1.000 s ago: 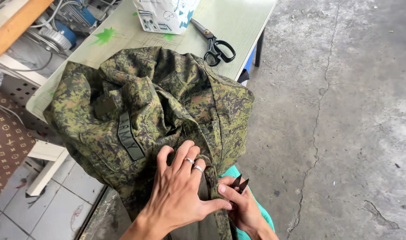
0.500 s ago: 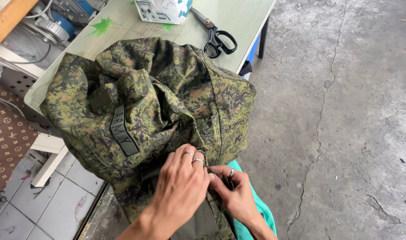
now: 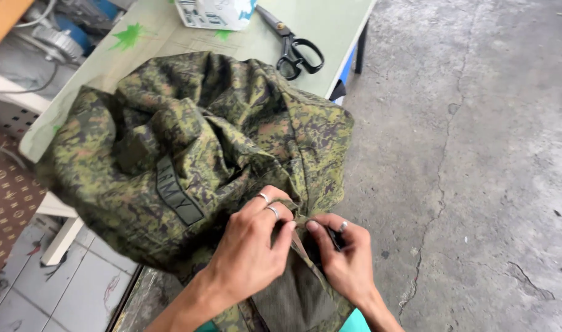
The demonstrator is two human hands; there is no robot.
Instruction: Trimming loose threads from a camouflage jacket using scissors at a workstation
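Note:
A green camouflage jacket [image 3: 189, 141] lies bunched on a pale green table [image 3: 330, 31] and hangs over its near edge. My left hand [image 3: 250, 249], with two rings, pinches a fold of the jacket cloth near the lower hem. My right hand [image 3: 342, 258], with one ring, grips the same fold from the other side, and a small dark tool shows between its fingers. The fingertips of both hands nearly meet on the cloth. A plain olive lining panel [image 3: 293, 298] hangs below my hands.
Black-handled scissors [image 3: 293, 46] lie on the table's far end beside a white and blue box [image 3: 216, 12]. Cracked concrete floor [image 3: 478, 154] spreads to the right. At left are tiles, a patterned mat [image 3: 4, 203] and machine parts.
My hands have drawn together on the jacket's fold; the right hand rose from below the left and now pinches the cloth. The view has shifted slightly closer.

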